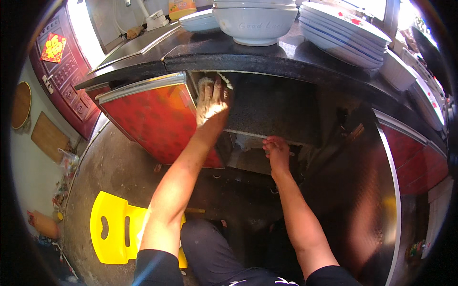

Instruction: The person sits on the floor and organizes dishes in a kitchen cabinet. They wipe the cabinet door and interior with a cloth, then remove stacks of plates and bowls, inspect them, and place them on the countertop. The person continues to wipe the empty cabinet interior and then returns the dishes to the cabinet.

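Observation:
My left hand point(213, 102) presses a light-coloured cloth point(205, 83) against the upper left inside of an open cabinet under the dark countertop point(222, 61). The cloth shows at the fingertips and its rest is hidden by the hand. My right hand point(277, 148) is lower, with bent fingers at the front edge of a dark shelf point(273, 114) inside the cabinet; whether it holds anything is unclear. A red cabinet door point(154, 121) with a metal edge stands left of my left hand.
On the counter stand stacked white bowls point(256, 25) and stacked plates point(340, 35). A glossy open door panel point(368, 200) is at right. A yellow plastic stool point(114, 228) stands at lower left. A sink point(125, 53) lies at upper left, beyond it a dark red door point(68, 75).

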Demonstrator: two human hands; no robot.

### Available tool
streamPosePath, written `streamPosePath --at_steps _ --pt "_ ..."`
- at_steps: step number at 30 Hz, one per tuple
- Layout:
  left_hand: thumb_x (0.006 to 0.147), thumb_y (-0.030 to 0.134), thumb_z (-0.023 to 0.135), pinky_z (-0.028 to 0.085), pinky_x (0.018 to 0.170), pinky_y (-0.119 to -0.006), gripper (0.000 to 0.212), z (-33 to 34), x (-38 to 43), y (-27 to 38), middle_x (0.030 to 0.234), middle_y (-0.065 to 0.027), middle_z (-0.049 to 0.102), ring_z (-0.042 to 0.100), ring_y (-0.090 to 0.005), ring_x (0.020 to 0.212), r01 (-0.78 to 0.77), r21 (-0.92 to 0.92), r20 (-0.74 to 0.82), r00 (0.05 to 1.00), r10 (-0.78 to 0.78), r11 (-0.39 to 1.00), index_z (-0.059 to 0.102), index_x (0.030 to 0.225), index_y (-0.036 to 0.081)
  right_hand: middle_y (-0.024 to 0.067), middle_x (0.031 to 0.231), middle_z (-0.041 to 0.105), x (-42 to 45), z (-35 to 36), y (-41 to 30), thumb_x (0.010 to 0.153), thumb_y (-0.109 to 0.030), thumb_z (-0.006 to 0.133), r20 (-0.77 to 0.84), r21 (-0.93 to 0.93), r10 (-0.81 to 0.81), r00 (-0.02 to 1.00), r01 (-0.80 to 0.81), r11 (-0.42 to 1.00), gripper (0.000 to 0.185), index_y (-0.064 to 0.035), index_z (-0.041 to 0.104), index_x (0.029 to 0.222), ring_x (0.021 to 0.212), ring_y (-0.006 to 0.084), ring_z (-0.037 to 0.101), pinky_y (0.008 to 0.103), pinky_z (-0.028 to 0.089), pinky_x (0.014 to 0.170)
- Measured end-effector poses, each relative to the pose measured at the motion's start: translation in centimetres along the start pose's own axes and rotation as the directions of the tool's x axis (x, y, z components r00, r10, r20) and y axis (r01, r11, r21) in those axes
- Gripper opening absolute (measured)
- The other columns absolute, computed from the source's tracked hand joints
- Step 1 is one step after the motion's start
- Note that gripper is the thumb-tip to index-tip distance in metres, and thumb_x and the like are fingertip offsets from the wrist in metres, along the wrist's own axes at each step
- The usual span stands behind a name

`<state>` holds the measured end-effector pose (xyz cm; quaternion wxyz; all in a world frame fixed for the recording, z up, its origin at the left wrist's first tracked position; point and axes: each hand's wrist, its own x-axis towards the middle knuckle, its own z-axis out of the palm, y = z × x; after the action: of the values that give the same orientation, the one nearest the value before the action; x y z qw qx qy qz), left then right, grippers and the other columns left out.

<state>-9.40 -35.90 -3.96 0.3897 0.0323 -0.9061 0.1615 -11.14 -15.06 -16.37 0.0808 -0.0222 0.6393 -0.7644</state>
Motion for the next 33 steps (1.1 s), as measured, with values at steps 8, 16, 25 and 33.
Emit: streamPosePath --at_steps 8,16,25,33 --pt "0.089 0.015 0.052 0.029 0.111 -0.054 0.033 11.0 -11.3 4.4 0.135 -0.0198 0.053 0.039 -0.0385 0.133 0.231 -0.071 0.309 0.93 -0.199 0.97 0.061 0.119 0.004 0.0013 0.104 0.065 -0.5 2.1 0.5 0.091 -0.017 0.057 0.103 -0.124 0.246 0.964 -0.233 0.964 0.019 -0.0112 0.058 0.11 0.091 0.016 0.061 0.0349 0.046 0.074" --pt "0.087 0.014 0.058 0.048 0.084 -0.048 0.026 10.5 -10.9 6.1 0.102 -0.0274 0.063 0.06 -0.0436 0.094 0.73 -0.683 0.508 0.468 -0.724 -0.008 0.058 0.105 -0.004 0.0092 0.14 0.042 0.1 2.8 2.5 0.092 -0.035 0.054 0.108 0.079 0.552 0.827 -0.561 0.824 0.045 -0.0091 0.052 0.129 0.12 0.0334 0.049 0.0516 0.046 0.086" --pt "0.089 0.025 0.058 0.048 0.088 -0.044 0.039 12.7 -8.2 18.8 0.11 -0.0251 0.065 0.061 -0.0376 0.103 0.745 -0.662 0.742 0.667 -0.068 0.081 0.062 0.119 0.0 0.0084 0.127 0.057 -0.2 0.7 2.4 0.096 -0.038 0.049 0.128 0.767 0.473 0.872 -0.389 0.51 0.04 -0.0133 0.055 0.126 0.11 0.0254 0.057 0.0456 0.049 0.087" --pt "0.089 0.032 0.056 0.051 0.086 -0.043 0.041 6.4 -4.8 19.0 0.116 -0.0211 0.065 0.063 -0.0358 0.105 0.795 -0.606 0.783 0.593 0.19 0.014 0.066 0.115 0.003 0.0065 0.12 0.059 1.9 -2.4 3.3 0.094 -0.027 0.049 -0.077 0.7 0.433 0.898 -0.26 0.665 0.033 -0.016 0.057 0.124 0.107 0.0238 0.057 0.043 0.05 0.084"
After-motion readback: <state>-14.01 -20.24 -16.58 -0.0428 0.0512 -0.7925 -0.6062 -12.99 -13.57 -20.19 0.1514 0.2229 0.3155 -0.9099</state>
